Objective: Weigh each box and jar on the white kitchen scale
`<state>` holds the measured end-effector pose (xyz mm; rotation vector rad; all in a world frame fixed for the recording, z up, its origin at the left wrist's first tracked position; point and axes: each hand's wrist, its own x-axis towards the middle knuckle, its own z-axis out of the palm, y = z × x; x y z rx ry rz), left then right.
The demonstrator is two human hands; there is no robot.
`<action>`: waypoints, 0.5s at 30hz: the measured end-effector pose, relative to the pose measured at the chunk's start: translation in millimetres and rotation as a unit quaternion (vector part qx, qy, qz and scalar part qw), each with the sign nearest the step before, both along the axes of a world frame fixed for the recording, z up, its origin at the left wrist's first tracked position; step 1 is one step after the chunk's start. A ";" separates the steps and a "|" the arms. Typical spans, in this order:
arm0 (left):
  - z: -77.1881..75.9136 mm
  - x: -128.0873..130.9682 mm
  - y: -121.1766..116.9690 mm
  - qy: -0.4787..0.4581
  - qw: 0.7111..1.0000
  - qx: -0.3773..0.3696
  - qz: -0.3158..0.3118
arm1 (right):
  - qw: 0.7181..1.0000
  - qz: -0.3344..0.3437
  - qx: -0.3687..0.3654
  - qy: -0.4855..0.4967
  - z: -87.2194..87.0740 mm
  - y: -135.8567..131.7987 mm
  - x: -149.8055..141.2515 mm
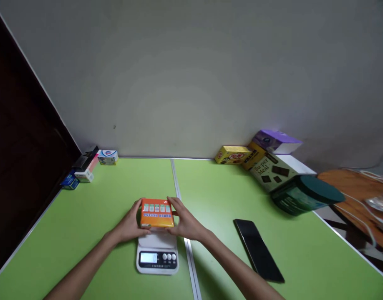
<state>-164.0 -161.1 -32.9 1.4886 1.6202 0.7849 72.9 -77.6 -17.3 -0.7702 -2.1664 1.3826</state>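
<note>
An orange packet [157,213] with printed labels is held between both hands over the rear part of a white digital kitchen scale [157,262]. My left hand [130,223] grips its left side, and my right hand [185,221] grips the right side, fingers at the far edge and thumbs at the near edge. Whether the packet's underside touches the weighing plate is hidden. The scale's display is lit, but its reading is too small to make out.
A black phone [258,250] lies to the right on the green table [85,233]. Along the back right stand a yellow box [232,154], a purple box [275,141], a "Super Meal" box [273,171] and a dark green tub [306,195]. Small boxes [108,157] line the back left.
</note>
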 end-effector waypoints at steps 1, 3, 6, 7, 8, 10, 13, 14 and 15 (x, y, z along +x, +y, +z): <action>-0.8 1.0 -1.6 -0.008 1.000 -0.006 -0.006 | 1.000 0.003 -0.005 -0.002 -1.5 -0.9 -0.4; 0.9 1.7 -4.6 -0.023 0.999 -0.023 -0.020 | 1.000 0.008 -0.013 -0.008 -3.0 -2.3 0.5; 10.1 -4.7 -8.2 -0.017 0.998 -0.048 -0.021 | 1.000 -0.011 -0.023 -0.011 -3.2 -0.7 8.1; 13.7 -9.3 -9.5 -0.009 0.999 -0.047 -0.018 | 0.999 -0.027 -0.026 -0.007 -3.5 1.2 12.7; 17.0 -14.8 -11.0 -0.002 0.999 -0.044 -0.015 | 0.999 -0.046 -0.029 -0.002 -4.3 3.5 18.2; 21.4 -27.4 -14.4 0.013 0.999 -0.036 -0.005 | 0.996 -0.081 -0.039 0.010 -7.4 8.3 31.1; 21.8 -44.4 -19.5 0.031 0.999 -0.027 0.010 | 0.992 -0.110 -0.058 0.017 -15.2 12.3 48.7; 20.8 -48.3 -20.9 0.032 0.999 -0.025 0.009 | 0.992 -0.111 -0.064 0.018 -17.8 12.2 52.4; 19.6 -50.9 -21.9 0.030 0.999 -0.024 0.006 | 0.992 -0.108 -0.069 0.018 -20.0 11.2 54.5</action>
